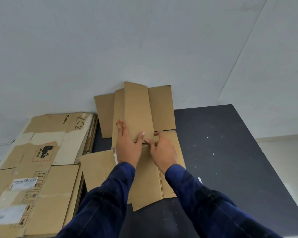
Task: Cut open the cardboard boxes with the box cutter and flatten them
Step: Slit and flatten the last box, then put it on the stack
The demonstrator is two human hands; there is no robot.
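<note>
The top flattened cardboard box in the left stack bears printed "PICO", a handwritten "357" beside it and a red-hatched label reading "UN 3481"; the barcode sticker is too blurred to read.

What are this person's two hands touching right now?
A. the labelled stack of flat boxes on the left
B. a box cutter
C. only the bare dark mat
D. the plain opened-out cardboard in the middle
D: the left hand and the right hand both meet the plain opened-out cardboard along one of its folds.
</note>
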